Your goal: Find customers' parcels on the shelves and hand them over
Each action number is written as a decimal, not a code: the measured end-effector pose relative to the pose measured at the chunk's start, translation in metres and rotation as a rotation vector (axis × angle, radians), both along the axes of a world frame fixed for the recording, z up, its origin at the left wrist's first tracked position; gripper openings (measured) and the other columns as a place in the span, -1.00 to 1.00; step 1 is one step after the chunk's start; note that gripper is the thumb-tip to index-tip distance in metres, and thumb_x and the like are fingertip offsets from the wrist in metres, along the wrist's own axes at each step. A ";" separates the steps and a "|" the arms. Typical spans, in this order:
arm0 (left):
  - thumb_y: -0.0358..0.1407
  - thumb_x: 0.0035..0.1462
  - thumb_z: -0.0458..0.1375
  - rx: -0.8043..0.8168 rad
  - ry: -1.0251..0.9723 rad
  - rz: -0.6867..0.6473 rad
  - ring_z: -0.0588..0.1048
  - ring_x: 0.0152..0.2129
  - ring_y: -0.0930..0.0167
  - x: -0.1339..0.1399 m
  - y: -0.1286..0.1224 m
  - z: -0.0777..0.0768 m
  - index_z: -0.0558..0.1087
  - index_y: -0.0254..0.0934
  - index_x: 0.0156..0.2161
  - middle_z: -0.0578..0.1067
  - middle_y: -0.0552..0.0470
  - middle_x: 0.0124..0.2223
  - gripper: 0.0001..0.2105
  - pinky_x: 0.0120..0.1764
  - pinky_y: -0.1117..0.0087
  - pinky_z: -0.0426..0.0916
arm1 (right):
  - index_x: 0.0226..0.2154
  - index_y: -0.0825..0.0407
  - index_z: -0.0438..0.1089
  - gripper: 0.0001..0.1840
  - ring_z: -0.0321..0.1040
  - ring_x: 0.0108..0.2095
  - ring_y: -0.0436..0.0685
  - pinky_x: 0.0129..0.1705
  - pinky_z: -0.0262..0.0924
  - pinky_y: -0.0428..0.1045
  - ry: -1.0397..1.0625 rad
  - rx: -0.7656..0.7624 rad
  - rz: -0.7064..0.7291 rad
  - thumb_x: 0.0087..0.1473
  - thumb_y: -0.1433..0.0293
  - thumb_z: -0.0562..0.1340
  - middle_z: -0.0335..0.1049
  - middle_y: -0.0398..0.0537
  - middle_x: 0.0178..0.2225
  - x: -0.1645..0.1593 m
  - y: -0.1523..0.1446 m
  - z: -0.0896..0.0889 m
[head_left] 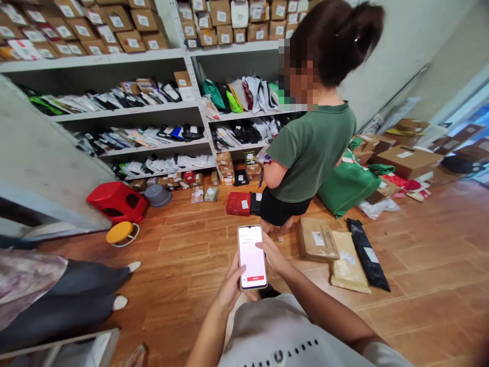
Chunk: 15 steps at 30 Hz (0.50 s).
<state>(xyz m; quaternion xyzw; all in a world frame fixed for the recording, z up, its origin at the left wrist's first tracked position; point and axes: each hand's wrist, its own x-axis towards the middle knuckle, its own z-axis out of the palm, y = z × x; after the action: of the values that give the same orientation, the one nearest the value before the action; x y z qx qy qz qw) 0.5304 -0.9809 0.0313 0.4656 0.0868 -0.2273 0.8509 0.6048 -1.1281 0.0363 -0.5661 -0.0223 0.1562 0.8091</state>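
Note:
A smartphone (252, 257) is held upright in front of my body, its screen lit white with a red bar near the bottom. My left hand (228, 285) wraps around its left side, with the thumb over the lower left of the screen. On the right edge is my right hand (273, 255), gripping the phone while its thumb lies over the upper right of the screen. The fingers behind the phone are mostly hidden.
A person in a green shirt (317, 153) stands close ahead, facing shelves (145, 109) of parcels. Another person's trousers (87, 290) show at left. A red stool (116, 201), cardboard box (317, 239), black parcel (367, 255) and green sack (346, 186) are on the floor.

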 end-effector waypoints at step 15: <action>-0.47 -0.14 0.06 0.068 0.004 0.536 0.48 -0.15 0.11 0.039 0.037 0.003 -0.39 0.02 0.36 0.30 -0.18 0.20 0.01 -0.58 0.41 0.46 | -0.35 -0.02 0.36 -0.81 0.29 -0.42 0.09 -0.35 0.15 -0.05 0.071 0.003 0.451 -0.10 0.31 0.18 0.38 -0.20 -0.45 0.116 0.113 0.017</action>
<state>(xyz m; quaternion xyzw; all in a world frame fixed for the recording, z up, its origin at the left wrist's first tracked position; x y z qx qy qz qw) 0.5693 -0.9439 0.0347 0.4539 0.2161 0.0083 0.8644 0.7209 -1.0154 0.0531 -0.5397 -0.1201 0.3531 0.7547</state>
